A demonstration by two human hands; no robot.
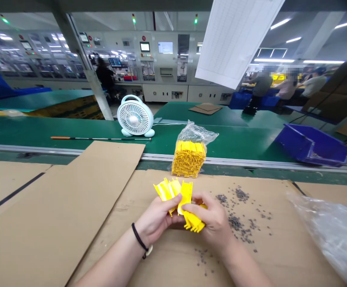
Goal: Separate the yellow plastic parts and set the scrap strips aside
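My left hand (158, 217) is closed on several yellow plastic parts (167, 189), fanned out with small prongs at their ends. Opposite it, my right hand (213, 217) grips more of the same yellow parts (195, 221), its thumb pressed over them. One upright yellow piece (186, 193) stands between the two thumbs; which hand bears it I cannot tell. Behind the hands, a clear plastic bag (191, 135) holds a dense stack of such yellow parts (189, 159). Small dark grey pieces (236, 223) lie scattered on the cardboard to the right of my right hand.
Cardboard sheets (110, 171) cover the bench. A crumpled clear bag (334, 231) lies at right. On the green surface beyond stand a light blue fan (135, 117), a thin rod (101, 138) and a blue bin (313, 145). Paper sheets (236, 40) hang overhead. People work farther back.
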